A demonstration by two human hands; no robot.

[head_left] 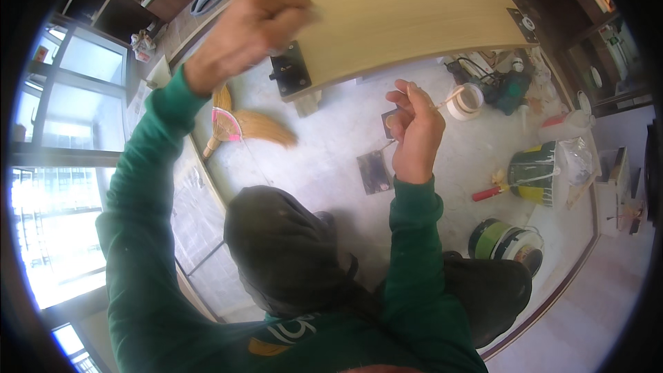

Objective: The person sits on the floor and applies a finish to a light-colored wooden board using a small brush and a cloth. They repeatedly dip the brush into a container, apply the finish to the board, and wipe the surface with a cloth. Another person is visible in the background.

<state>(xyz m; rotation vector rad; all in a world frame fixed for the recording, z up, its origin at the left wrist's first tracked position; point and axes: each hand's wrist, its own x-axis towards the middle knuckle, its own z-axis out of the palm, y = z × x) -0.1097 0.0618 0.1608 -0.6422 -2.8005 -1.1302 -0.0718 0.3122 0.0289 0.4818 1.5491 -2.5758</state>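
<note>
My left hand (pixel 259 31) is raised over the near left corner of a pale wooden panel (pixel 394 10). Its fingers are curled closed and slightly blurred; anything small in them cannot be made out. Just below that hand, a black metal fitting (pixel 290 69) sits at the panel's corner. Lower and to the right, my right hand (pixel 418 131) hangs in front of the panel's near edge, fingers loosely bent and apart, with nothing visible in them. Beside and below it lie a dark square piece (pixel 389 123) and a dark square plate (pixel 375 172) on the floor.
A straw hand broom (pixel 252 128) lies at left. Right of my hand stand a round tub (pixel 465 102) with a stick across it and a green power tool (pixel 510 90). Further right are a paint-smeared bucket (pixel 535 174), a red-handled tool (pixel 488 194) and a green-banded bucket (pixel 492 238).
</note>
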